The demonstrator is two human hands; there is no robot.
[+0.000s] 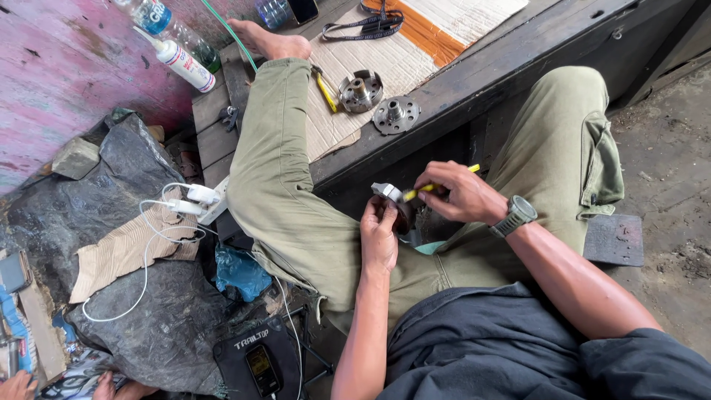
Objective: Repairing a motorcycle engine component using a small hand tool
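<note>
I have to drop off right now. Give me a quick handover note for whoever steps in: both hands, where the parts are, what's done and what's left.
Left hand: cups a small dark metal part over the lap.
Right hand: holds a yellow-handled tool, tip at a white piece on the part.
Bench: two round metal hubs and another yellow-handled tool lie untouched on cardboard.
Done: cannot tell how far the part has been worked.
Left: the part in hand; both hubs on the bench.

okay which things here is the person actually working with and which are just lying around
In hand: small round dark metal part, held by left hand; yellow-handled tool in right hand.

Lying about: two round metal hubs on cardboard, white tube, white charger plugs.
</note>
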